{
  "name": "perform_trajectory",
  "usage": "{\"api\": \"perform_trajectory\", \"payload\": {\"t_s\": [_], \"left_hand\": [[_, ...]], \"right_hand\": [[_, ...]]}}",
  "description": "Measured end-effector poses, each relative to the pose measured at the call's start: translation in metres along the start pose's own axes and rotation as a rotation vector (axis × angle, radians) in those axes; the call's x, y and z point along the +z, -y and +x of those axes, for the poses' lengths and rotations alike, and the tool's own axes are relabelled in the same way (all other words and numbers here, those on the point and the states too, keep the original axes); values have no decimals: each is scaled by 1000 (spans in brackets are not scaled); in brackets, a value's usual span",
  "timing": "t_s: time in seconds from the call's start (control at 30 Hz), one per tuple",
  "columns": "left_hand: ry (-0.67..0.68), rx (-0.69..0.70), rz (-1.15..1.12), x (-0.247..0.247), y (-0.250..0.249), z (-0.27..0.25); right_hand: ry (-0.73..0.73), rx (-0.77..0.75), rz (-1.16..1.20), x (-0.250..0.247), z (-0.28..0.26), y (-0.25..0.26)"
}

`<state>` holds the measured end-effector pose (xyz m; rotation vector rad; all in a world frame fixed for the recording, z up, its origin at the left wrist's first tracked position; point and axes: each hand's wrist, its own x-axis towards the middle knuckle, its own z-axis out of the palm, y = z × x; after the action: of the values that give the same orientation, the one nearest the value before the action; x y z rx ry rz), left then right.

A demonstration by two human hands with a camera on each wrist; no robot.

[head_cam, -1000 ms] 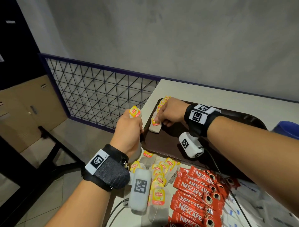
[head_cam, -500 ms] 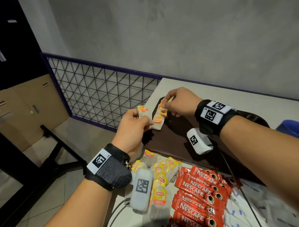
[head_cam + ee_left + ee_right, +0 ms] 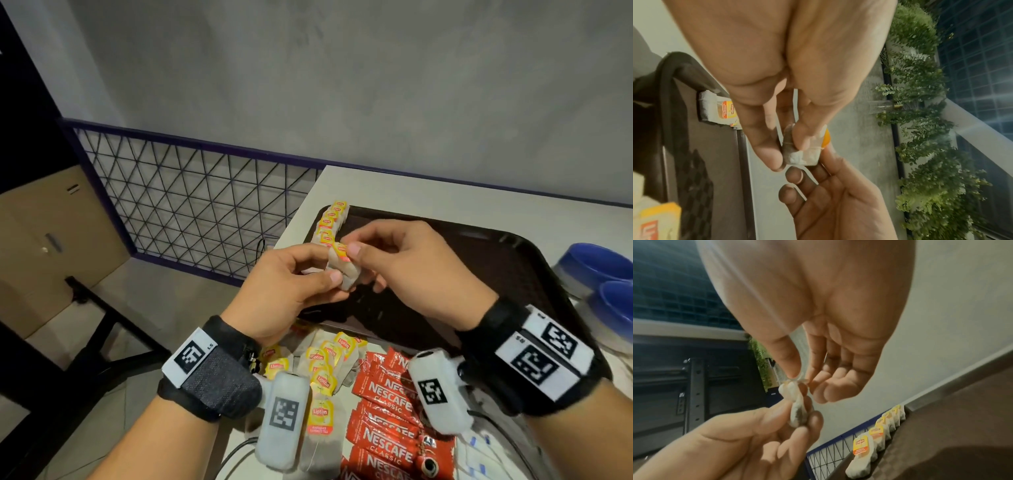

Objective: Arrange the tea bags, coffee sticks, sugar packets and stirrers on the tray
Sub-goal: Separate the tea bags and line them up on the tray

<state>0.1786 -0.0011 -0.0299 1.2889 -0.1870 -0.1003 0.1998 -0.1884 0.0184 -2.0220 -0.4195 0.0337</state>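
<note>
Both hands meet above the near left corner of the dark brown tray (image 3: pixel 513 260). My left hand (image 3: pixel 291 284) pinches the body of a white tea bag (image 3: pixel 344 270) between thumb and fingers. My right hand (image 3: pixel 404 260) pinches the same bag's upper end by its yellow tag. The wrist views show that tea bag (image 3: pixel 803 154) (image 3: pixel 797 408) held between the two hands. Several tea bags (image 3: pixel 330 222) stand in a row along the tray's left edge. More tea bags (image 3: pixel 325 370) lie loose on the table, beside red coffee sticks (image 3: pixel 387 421).
White sugar packets (image 3: pixel 479 459) lie at the lower right. Blue bowls (image 3: pixel 603 274) sit at the table's right edge. A wire-mesh railing (image 3: pixel 191 205) and a drop to the floor border the table on the left. Most of the tray is bare.
My right hand left the row of bags on the tray and came back toward me. It now pinches the tea bag that my left hand was holding up.
</note>
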Motion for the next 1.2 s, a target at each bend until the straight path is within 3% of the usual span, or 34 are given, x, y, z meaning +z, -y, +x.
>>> {"api": "perform_trajectory", "payload": {"t_s": [0.3,0.43,0.7,0.93,1.2], "left_hand": [[28,-16,32,-1,0,-1],[-62,37,53,-2,0,1],[-39,160,217,-6,3,2],[-90,138,147,-5,5,4],[-99,157,134,-5,7,6]], "right_hand": [[15,21,218,-9,-10,-11],[55,-3,231,-10,-9,-13],[34,-56,218,-6,-5,-14],[-46,-8,187,-11,-2,-14],[30,38,188,-14,-4,-11]]}}
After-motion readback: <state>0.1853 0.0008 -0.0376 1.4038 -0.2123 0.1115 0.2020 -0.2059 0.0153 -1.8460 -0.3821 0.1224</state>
